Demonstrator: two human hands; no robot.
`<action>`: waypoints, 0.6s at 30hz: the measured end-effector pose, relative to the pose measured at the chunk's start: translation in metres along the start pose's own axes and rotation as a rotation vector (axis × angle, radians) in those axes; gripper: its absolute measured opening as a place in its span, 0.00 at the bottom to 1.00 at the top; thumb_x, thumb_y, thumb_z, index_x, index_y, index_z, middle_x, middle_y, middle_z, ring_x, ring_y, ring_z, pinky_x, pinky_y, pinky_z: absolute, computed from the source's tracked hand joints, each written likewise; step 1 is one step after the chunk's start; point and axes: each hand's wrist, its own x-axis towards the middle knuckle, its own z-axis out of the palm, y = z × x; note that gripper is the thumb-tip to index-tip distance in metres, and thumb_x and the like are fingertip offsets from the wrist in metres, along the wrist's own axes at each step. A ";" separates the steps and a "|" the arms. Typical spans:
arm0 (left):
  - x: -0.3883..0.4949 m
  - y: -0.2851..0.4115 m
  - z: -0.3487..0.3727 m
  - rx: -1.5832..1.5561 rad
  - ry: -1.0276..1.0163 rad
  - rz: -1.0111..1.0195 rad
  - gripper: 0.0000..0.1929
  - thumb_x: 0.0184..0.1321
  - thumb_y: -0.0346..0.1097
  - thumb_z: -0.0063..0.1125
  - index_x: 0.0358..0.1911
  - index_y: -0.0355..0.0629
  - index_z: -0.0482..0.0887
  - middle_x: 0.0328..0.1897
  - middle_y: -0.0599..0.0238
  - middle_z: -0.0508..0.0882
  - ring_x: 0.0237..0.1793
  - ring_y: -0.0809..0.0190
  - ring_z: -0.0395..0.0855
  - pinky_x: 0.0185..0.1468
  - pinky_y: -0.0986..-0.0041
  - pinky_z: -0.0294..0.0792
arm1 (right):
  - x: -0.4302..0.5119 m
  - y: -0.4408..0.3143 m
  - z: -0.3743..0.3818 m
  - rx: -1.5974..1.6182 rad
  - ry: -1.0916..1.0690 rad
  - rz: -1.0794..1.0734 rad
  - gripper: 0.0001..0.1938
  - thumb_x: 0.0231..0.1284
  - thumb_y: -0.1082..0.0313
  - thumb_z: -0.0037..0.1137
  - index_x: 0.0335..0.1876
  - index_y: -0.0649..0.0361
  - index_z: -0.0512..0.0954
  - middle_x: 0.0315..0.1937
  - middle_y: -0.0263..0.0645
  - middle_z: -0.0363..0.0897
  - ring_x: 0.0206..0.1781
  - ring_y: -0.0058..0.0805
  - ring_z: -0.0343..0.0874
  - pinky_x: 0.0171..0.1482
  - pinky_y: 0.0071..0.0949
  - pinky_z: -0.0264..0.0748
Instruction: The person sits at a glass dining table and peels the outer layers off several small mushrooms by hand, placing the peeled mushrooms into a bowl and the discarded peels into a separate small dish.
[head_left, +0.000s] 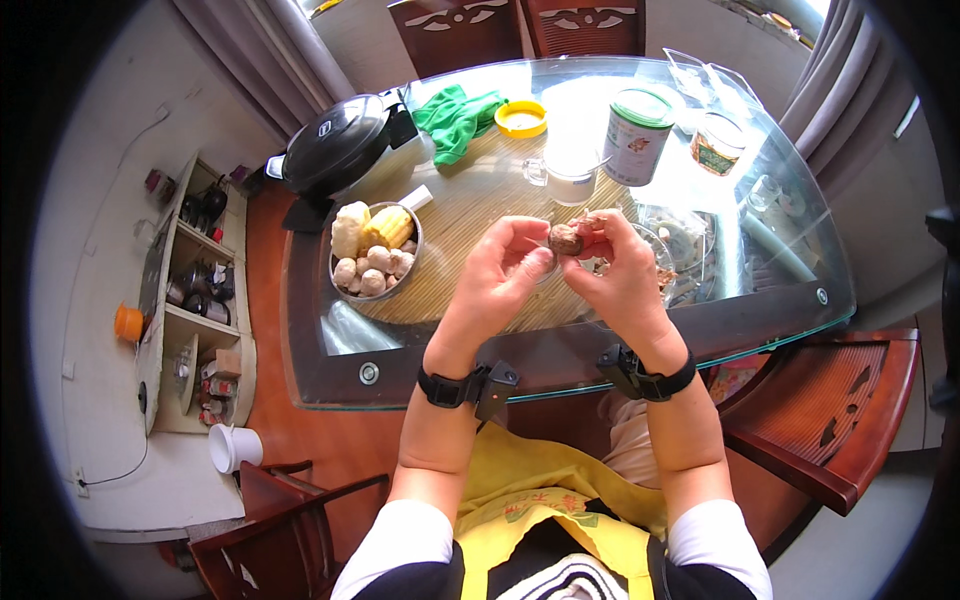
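Observation:
Both my hands meet above the glass table (465, 300) around a small brown rounded object (565, 240), perhaps a shallot or a dried mushroom. My left hand (504, 262) holds its left side between thumb and fingers. My right hand (611, 259) pinches its right side, with a dry, papery brown piece (592, 220) at the fingertips. Under and beside my right hand lies a clear dish (667, 259), partly hidden, with brown bits near it. To the left, a metal bowl (418, 262) holds a corn piece (387, 227), a pale lumpy piece (349, 231) and several pale round pieces (380, 260).
Beyond my hands stand a glass mug (571, 184), a green-lidded canister (637, 139) and a labelled jar (716, 146). A yellow ring-shaped dish (521, 120), a green cloth (456, 120) and a black lidded electric pan (337, 146) sit farther left. Wooden chairs (832, 412) surround the table.

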 end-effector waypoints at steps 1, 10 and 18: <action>0.002 0.002 0.008 -0.202 -0.043 -0.022 0.16 0.68 0.29 0.59 0.58 0.38 0.75 0.51 0.62 0.84 0.49 0.66 0.83 0.57 0.73 0.74 | -0.001 0.001 -0.004 0.033 0.015 -0.023 0.15 0.55 0.79 0.65 0.48 0.65 0.75 0.44 0.38 0.82 0.47 0.21 0.85 0.50 0.22 0.82; 0.034 -0.011 0.051 -0.402 -0.084 0.018 0.17 0.63 0.22 0.60 0.54 0.39 0.72 0.54 0.61 0.82 0.55 0.67 0.81 0.61 0.73 0.74 | -0.004 0.010 -0.046 0.320 0.091 0.055 0.13 0.57 0.78 0.60 0.47 0.70 0.77 0.42 0.39 0.82 0.46 0.24 0.86 0.51 0.24 0.84; 0.033 -0.019 0.087 -0.332 -0.129 0.080 0.18 0.63 0.18 0.58 0.55 0.34 0.75 0.58 0.56 0.83 0.58 0.64 0.83 0.62 0.72 0.77 | -0.009 0.017 -0.086 0.115 0.034 0.218 0.16 0.54 0.70 0.66 0.46 0.69 0.79 0.38 0.41 0.87 0.39 0.21 0.86 0.45 0.23 0.83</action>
